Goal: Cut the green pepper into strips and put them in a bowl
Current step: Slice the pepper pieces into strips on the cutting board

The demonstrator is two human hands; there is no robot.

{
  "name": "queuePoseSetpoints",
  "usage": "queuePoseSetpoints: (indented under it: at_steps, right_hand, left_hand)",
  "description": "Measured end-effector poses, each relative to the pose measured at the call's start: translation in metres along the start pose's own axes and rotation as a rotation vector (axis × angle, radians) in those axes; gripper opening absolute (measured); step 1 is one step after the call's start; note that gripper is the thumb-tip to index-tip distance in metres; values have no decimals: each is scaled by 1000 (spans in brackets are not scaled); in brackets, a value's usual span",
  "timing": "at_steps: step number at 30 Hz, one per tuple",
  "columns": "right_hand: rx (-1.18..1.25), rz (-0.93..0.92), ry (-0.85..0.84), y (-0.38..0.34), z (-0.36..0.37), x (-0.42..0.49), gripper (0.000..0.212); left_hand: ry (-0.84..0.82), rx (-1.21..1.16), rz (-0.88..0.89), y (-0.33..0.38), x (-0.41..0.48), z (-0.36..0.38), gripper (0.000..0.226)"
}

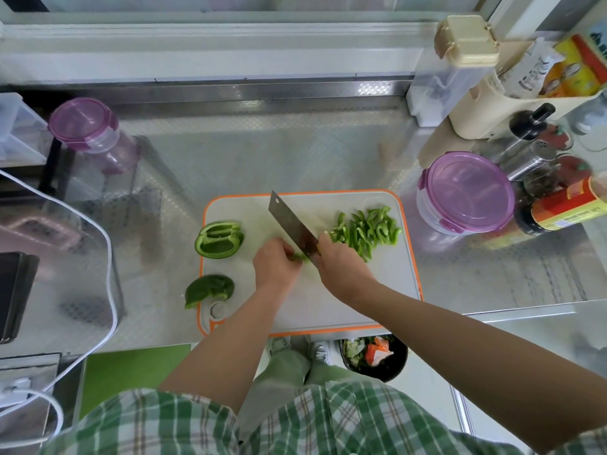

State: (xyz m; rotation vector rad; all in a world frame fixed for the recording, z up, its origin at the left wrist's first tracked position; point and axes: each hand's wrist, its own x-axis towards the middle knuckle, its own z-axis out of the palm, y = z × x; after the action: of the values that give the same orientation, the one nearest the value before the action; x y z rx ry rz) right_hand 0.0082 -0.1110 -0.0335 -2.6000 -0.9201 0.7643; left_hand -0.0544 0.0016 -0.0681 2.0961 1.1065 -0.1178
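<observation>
A white cutting board with an orange rim (387, 284) lies on the metal counter. My right hand (341, 267) grips the handle of a cleaver (290, 224), whose blade points away to the upper left. My left hand (276, 266) curls its fingers over a small green pepper piece (300, 256) right beside the blade. A heap of cut pepper strips (368, 231) lies on the board's right side. Two larger pepper pieces rest at the left edge: one with its hollow side up (219, 240), one skin up (208, 289).
A lidded purple container (466, 192) stands right of the board, with bottles and jars (551, 205) behind it. Another purple-lidded jar (88, 133) is at the back left. A black bin with scraps (374, 356) sits on the floor below the counter edge.
</observation>
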Motion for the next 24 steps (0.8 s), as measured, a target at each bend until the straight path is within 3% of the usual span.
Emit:
queuePoseSetpoints:
  at_steps: [11, 20, 24]
  right_hand:
    - [-148, 26, 17, -2, 15, 6, 21]
    - [39, 50, 29, 1, -2, 6, 10]
    - [15, 9, -2, 0, -7, -1, 9]
  left_hand:
    - [-20, 14, -1, 1, 2, 1, 13]
    - [9, -26, 30, -2, -1, 3, 23]
    - [15, -21, 17, -1, -1, 3, 23]
